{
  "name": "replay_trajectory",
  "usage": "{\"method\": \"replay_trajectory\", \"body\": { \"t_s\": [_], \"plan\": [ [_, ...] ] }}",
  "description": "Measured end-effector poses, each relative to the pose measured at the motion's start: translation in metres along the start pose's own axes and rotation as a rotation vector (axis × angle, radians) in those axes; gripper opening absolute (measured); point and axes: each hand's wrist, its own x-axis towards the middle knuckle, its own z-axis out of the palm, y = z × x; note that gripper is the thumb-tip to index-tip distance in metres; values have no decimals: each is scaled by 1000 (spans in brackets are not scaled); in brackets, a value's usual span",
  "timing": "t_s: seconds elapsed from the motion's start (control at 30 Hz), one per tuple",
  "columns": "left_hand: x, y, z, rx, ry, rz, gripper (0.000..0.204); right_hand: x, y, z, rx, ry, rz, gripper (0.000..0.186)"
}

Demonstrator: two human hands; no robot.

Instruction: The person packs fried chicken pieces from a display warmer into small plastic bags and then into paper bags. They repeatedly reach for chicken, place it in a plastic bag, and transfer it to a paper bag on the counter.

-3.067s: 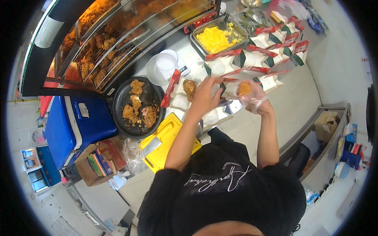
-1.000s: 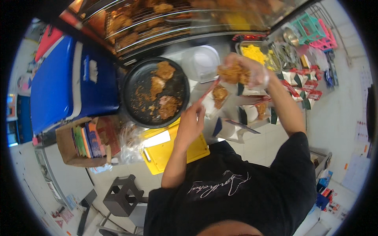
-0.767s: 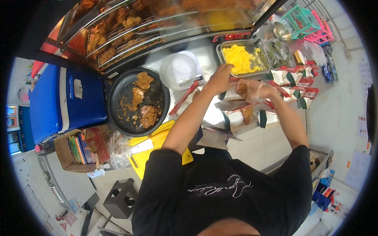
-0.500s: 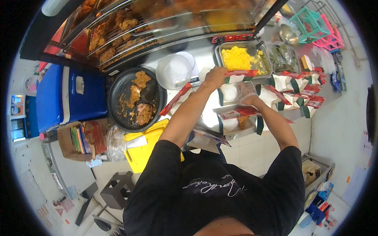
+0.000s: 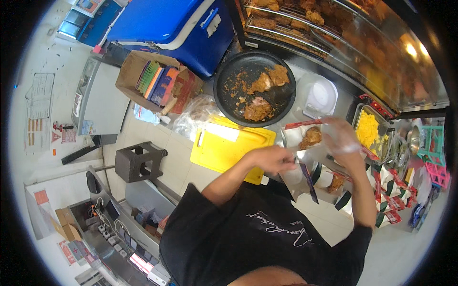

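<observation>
My left hand (image 5: 273,159) is at the near side of the counter, above the edge of the yellow cutting board. Its fingers are curled, and the fingertips come close to a dark-edged box flap (image 5: 307,182); what they hold, if anything, is hidden. My right hand (image 5: 341,137), in a clear plastic glove, is smeared by motion beside an open white-and-red takeaway box. A piece of fried chicken (image 5: 311,137) lies in that box. Another piece of fried chicken (image 5: 335,183) sits in a second box below my right forearm.
A black pan (image 5: 229,90) holds chicken pieces and crumbs. Nearby are a yellow cutting board (image 5: 202,155), white scale (image 5: 322,97), tray of yellow scrambled food (image 5: 367,128), blue cooler (image 5: 157,21) and heated glass cabinet (image 5: 381,71). Several boxes stand right; a dark stool (image 5: 138,162) is left.
The view has swung left. My left hand has drawn back from the far row of boxes toward the cutting board. My right hand has left the box it reached into and moved left.
</observation>
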Motion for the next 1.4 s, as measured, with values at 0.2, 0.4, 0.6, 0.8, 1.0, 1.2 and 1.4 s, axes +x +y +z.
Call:
{"method": "replay_trajectory", "body": {
  "t_s": [0.2, 0.4, 0.6, 0.8, 1.0, 1.2, 1.4],
  "plan": [
    [-82, -42, 11, -172, 62, -141, 34, 237, -17, 199, -403, -454, 191, 37],
    [-163, -89, 6, -418, 346, -194, 28, 279, -16, 223, -632, -772, 124, 49],
    [-193, -104, -6, -453, 238, -235, 26, 236, 23, 247, -51, -480, -34, 52],
    [-132, -55, -7, -169, -7, -145, 23, 200, -7, 180, 566, 36, -77, 70],
    [2, 48, 59, 206, -480, 132, 24, -3, -2, 24, 708, 694, -116, 45],
    [167, 108, 199, 386, -220, 438, 36, -322, -16, -11, 546, 1242, 776, 41],
    [332, 86, 321, 761, -184, 494, 48, -447, 82, 66, 482, 1339, 1456, 34]
  ]
}}
